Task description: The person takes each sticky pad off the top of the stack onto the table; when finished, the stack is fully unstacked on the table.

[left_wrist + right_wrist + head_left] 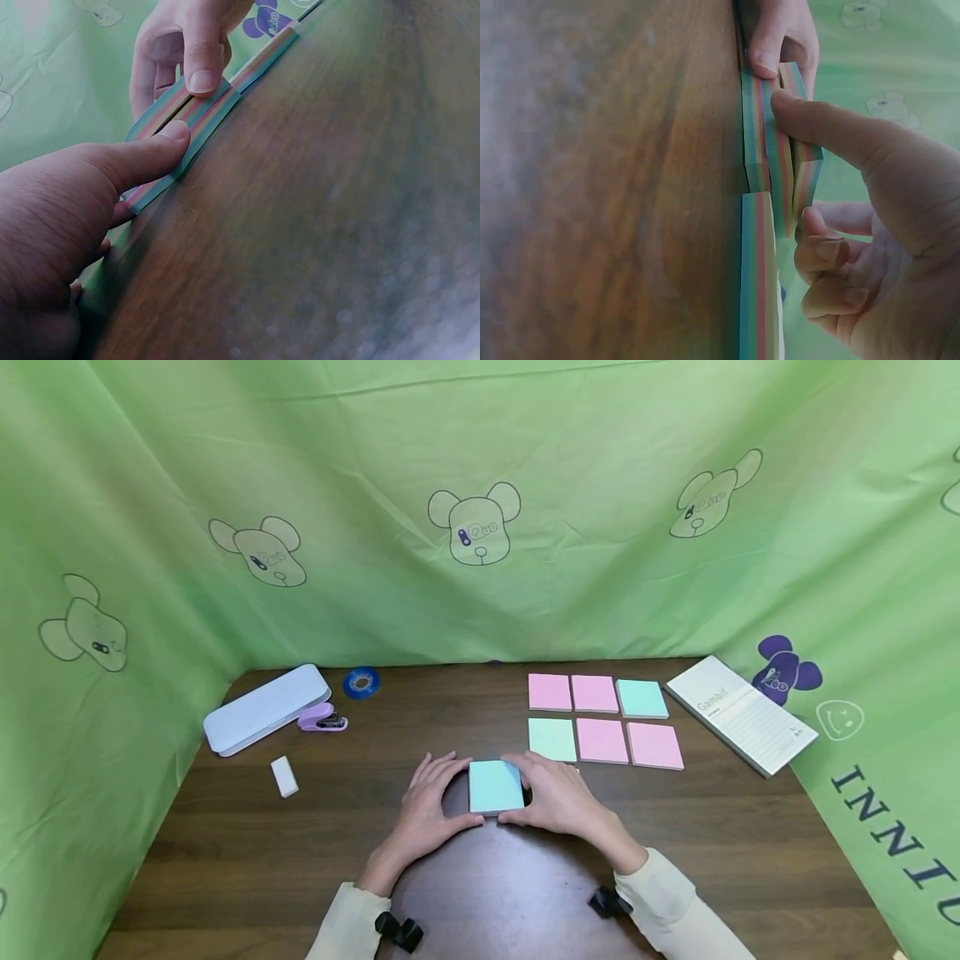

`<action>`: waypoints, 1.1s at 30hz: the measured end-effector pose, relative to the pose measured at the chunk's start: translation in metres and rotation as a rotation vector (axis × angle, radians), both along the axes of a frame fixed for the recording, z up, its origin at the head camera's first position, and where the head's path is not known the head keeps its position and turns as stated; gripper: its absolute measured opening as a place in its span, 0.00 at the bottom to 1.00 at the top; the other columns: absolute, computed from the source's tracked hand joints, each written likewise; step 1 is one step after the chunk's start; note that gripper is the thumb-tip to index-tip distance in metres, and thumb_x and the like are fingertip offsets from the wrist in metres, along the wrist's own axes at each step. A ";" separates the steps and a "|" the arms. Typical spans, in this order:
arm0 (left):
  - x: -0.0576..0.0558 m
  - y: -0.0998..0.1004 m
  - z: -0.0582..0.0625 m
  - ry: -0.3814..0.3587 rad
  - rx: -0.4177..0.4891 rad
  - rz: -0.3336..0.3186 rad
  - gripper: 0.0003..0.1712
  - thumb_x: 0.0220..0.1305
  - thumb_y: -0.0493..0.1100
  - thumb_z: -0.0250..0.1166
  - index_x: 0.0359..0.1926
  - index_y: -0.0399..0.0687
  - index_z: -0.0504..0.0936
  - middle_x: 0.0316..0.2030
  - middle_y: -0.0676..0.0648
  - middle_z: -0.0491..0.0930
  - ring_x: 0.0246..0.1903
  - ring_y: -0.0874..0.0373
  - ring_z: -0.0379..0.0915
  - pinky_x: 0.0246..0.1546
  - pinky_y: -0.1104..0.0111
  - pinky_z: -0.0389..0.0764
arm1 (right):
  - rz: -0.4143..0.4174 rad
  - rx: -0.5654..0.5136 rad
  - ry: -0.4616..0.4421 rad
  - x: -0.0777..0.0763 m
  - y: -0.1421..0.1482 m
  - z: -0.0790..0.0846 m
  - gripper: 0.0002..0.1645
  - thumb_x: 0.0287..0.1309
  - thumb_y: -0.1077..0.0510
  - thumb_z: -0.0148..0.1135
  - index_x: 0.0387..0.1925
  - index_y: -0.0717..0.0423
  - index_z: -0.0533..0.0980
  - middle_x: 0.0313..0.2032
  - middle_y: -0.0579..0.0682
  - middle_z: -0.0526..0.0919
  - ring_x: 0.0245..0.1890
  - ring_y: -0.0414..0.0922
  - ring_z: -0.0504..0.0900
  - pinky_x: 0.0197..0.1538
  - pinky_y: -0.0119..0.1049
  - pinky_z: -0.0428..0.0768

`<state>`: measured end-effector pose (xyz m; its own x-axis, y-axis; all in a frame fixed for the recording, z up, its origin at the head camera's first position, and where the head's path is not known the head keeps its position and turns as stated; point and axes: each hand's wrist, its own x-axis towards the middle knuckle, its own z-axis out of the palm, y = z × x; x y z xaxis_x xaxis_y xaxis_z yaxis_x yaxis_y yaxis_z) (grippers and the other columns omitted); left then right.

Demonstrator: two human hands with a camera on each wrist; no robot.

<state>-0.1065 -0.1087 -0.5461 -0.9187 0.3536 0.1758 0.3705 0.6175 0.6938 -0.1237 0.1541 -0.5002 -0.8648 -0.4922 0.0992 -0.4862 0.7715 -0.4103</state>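
Note:
A small stack of square sticky note pads (496, 787), light blue on top, lies at the near middle of the table between both hands. My left hand (426, 810) grips its left side, thumb at the near edge and fingers toward the far corner. On the opposite side, my right hand (562, 795) holds it likewise. In the left wrist view the left thumb presses the striped edge of the pads (202, 124). The right wrist view shows pads (780, 161) layered with slight offsets, and the right thumb on their edge.
Pink sticky pads (602, 742), a green pad (552, 739) and a blue pad (642, 699) form two rows behind the right hand. A notepad (742, 714) lies far right. On the left are a pencil case (266, 710), stapler (322, 718), blue tape roll (362, 682) and white eraser (284, 777).

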 end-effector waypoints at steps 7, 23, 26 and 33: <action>-0.001 0.000 -0.001 0.033 -0.002 -0.012 0.50 0.58 0.57 0.86 0.77 0.45 0.77 0.74 0.41 0.79 0.80 0.41 0.66 0.87 0.41 0.47 | -0.012 -0.071 0.022 0.002 0.006 0.001 0.53 0.44 0.38 0.91 0.69 0.55 0.80 0.40 0.41 0.82 0.34 0.37 0.75 0.35 0.37 0.78; 0.001 0.000 0.000 0.014 0.014 0.006 0.51 0.56 0.57 0.87 0.77 0.47 0.77 0.75 0.42 0.78 0.81 0.42 0.64 0.88 0.42 0.46 | -0.128 -0.093 0.039 0.026 0.088 0.006 0.52 0.47 0.40 0.91 0.71 0.52 0.79 0.34 0.35 0.74 0.32 0.33 0.70 0.35 0.33 0.73; 0.001 0.000 0.001 0.006 0.008 0.008 0.51 0.57 0.57 0.87 0.78 0.47 0.77 0.75 0.42 0.78 0.81 0.42 0.64 0.88 0.42 0.46 | -0.137 -0.079 0.028 0.029 0.107 0.006 0.52 0.47 0.41 0.91 0.72 0.52 0.79 0.34 0.35 0.74 0.33 0.33 0.70 0.36 0.33 0.71; 0.001 0.001 -0.001 0.015 -0.003 0.011 0.51 0.56 0.56 0.87 0.77 0.47 0.78 0.74 0.43 0.79 0.81 0.43 0.65 0.88 0.43 0.47 | -0.154 -0.088 -0.012 0.033 0.140 0.007 0.50 0.49 0.41 0.91 0.69 0.53 0.79 0.34 0.37 0.72 0.31 0.33 0.67 0.31 0.30 0.66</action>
<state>-0.1058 -0.1080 -0.5472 -0.9197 0.3444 0.1886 0.3743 0.6237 0.6862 -0.0905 0.2944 -0.4935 -0.9306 -0.3440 0.1252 -0.3599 0.7971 -0.4848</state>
